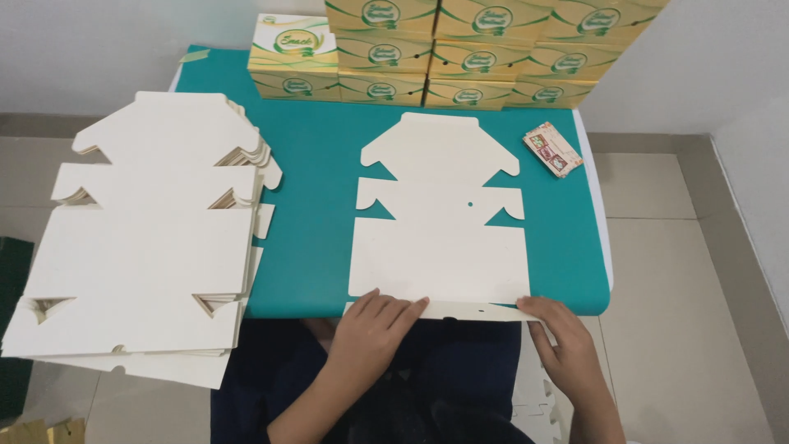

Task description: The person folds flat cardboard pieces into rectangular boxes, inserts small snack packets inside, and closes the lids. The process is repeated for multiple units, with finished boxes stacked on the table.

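**Both hands at the near flap of a flat box blank**

The left hand lies flat, fingers together and stretched out, pressing the near edge of the blank. The right hand rests with curled fingers on the blank's near right corner, where a narrow flap is bent at the crease; neither hand grips anything. The blank lies on the green mat, its near edge over the mat's front. Left of the blank sits a stack of blanks; beyond it, finished boxes; to its far right, a small card. Uneven pressure could skew the crease or slide the blank.
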